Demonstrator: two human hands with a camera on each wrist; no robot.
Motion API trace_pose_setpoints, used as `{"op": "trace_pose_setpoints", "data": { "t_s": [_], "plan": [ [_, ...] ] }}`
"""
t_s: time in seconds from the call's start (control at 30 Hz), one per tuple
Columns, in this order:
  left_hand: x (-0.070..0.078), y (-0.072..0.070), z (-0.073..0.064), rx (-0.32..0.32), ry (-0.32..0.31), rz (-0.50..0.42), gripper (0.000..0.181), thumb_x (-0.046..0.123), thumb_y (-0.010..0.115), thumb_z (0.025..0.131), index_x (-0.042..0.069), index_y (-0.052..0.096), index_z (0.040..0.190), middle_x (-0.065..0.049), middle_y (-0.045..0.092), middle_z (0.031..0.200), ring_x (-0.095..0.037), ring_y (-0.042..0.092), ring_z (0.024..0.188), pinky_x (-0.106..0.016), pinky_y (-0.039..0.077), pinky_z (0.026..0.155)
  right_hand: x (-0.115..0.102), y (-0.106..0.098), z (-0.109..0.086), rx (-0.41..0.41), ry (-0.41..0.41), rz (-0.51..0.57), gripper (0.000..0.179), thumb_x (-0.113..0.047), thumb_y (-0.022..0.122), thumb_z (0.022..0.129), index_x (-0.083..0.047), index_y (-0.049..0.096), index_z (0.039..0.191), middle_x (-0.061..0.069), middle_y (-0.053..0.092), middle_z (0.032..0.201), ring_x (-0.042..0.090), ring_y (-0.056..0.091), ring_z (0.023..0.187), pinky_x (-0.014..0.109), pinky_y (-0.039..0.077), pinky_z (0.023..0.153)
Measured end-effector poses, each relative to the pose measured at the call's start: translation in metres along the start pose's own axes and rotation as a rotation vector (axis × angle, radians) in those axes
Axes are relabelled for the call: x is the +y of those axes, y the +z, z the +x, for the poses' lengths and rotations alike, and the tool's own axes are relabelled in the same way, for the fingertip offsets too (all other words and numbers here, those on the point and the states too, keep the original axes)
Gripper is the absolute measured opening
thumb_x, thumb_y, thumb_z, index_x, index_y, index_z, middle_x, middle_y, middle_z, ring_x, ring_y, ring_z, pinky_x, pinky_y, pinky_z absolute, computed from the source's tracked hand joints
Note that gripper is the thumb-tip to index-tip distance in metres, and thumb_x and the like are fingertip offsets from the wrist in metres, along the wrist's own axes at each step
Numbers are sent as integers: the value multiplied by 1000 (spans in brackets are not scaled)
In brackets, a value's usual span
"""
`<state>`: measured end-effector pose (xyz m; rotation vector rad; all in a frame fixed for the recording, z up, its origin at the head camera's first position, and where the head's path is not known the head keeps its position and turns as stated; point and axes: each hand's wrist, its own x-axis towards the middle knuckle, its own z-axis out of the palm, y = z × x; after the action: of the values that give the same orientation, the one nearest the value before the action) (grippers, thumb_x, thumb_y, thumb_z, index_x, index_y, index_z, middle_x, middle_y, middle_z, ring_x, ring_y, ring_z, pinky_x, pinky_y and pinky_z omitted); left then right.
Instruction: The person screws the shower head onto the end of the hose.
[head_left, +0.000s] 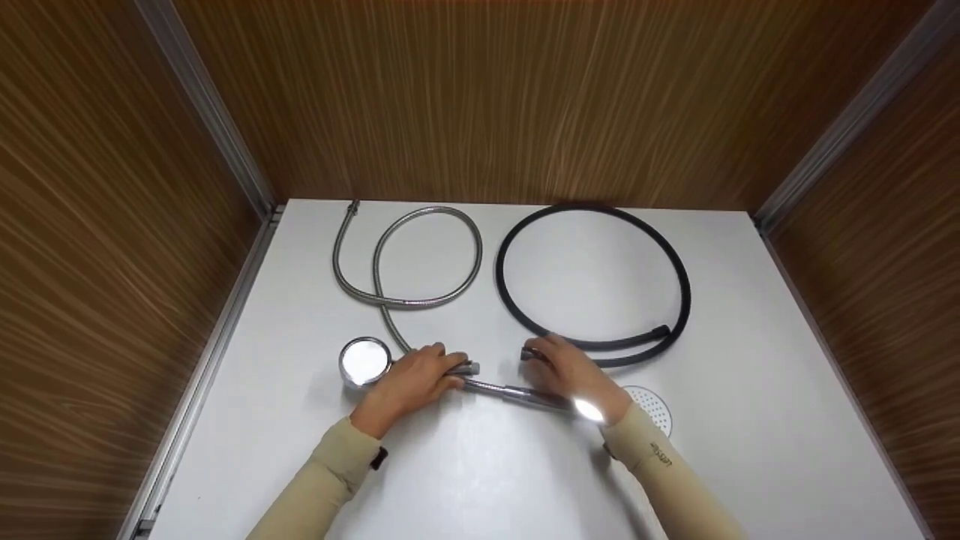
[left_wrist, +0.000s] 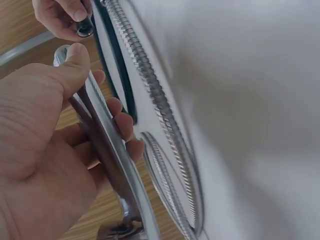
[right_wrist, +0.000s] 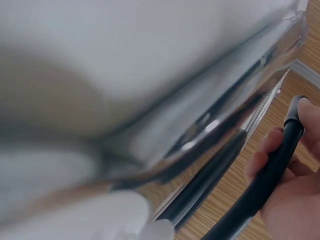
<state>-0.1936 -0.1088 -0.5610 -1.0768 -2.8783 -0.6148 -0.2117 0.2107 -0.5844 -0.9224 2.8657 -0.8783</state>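
My left hand (head_left: 414, 381) grips a chrome hand shower (left_wrist: 112, 150) by its handle. Its round head (head_left: 365, 361) sticks out left of the hand, and the handle's end (head_left: 470, 368) points right. Thumb and fingers of my right hand (head_left: 574, 373) hold the black hose (right_wrist: 260, 192) close to its end fitting (right_wrist: 292, 112). Hose fitting and handle end face each other across a small gap. Below the hands, a metal hose (head_left: 484, 386) runs into a second hand shower (head_left: 651, 405), whose perforated face shows beside my right wrist; the wrist hides part of its handle.
The metal hose loops over the white table (head_left: 750, 375) at the back left, its free end (head_left: 353, 208) near the rear edge. At the back right the black hose lies in a wide ring, other end (head_left: 660, 331) inside. Wood-grain panels (head_left: 525, 97) enclose three sides.
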Motion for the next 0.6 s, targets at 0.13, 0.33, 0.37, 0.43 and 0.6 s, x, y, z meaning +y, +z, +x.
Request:
{"op": "trace_pose_setpoints", "data": {
  "t_s": [0.13,0.33,0.37,0.43,0.6],
  "plan": [
    [7,0,14,30,-5,42,37,34,69,101,14,68,132,-11,62,90,-26,55,71,-44,51,69,-5,-3,-1,4,17,3,36,-19,66,103,-6,63,137,8,69,117,22,68,98,45,59,93],
    [16,-1,31,56,-2,73,39,37,67,101,15,66,133,-14,66,91,-34,65,78,-49,55,76,-12,-8,-2,9,49,29,36,-25,67,104,-10,64,137,0,69,112,17,66,95,42,58,91],
    [17,-2,33,54,-4,70,40,37,67,101,15,66,134,-14,66,92,-34,65,80,-49,55,78,-13,-8,-2,14,46,25,36,-26,67,104,-11,65,136,0,69,112,17,67,95,42,58,91],
    [20,-2,36,48,-5,78,39,38,66,102,16,65,134,-14,66,92,-34,66,82,-49,54,79,-14,-9,-1,26,29,4,34,-28,66,104,-11,66,134,0,70,112,17,68,96,42,58,92],
    [24,-2,43,30,9,133,39,39,65,102,18,65,134,-13,67,94,-33,66,82,-47,55,79,-16,-10,-2,38,0,-16,32,-31,65,105,-14,67,132,-1,69,109,15,66,94,40,58,90]
  ]
}}
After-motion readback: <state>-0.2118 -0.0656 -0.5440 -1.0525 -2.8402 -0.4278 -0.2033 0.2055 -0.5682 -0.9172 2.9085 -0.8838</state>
